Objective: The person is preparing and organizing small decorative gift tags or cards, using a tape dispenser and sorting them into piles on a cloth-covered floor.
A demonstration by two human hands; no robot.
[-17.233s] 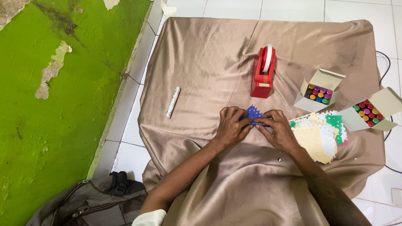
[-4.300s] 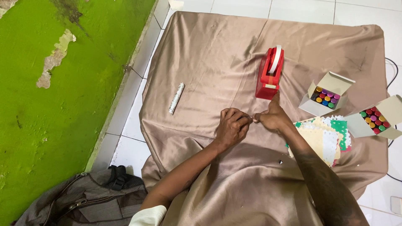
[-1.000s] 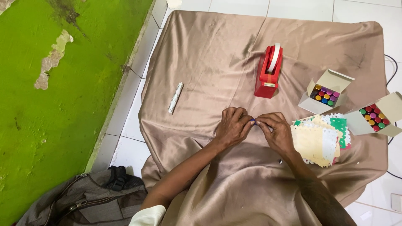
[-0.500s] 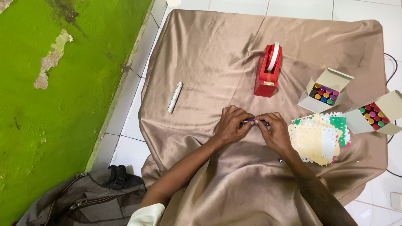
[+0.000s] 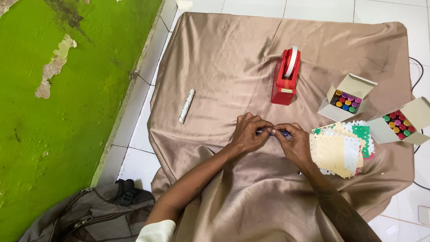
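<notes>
Both hands, left hand [image 5: 247, 134] and right hand [image 5: 293, 142], pinch a small blue paper piece [image 5: 271, 132] with closed fingers over the brown cloth [image 5: 215, 58]. A red tape dispenser [image 5: 285, 78] stands at twelve o'clock, a stack of doilies [image 5: 340, 150] at three, nothing between.

Two open cardboard boxes of coloured caps are sitting at the right of the brown cloth I'm looking down on

I'm seeing the nearer small box [image 5: 347, 98] lying just right of the red tape dispenser [image 5: 285, 77], its pale flap standing open over rows of purple, blue, orange and green round tops; the second box [image 5: 401, 123] is lying beyond it at the cloth's right edge, flap open, showing red, green and yellow tops. I'm spotting no labels, signs or screens
</notes>
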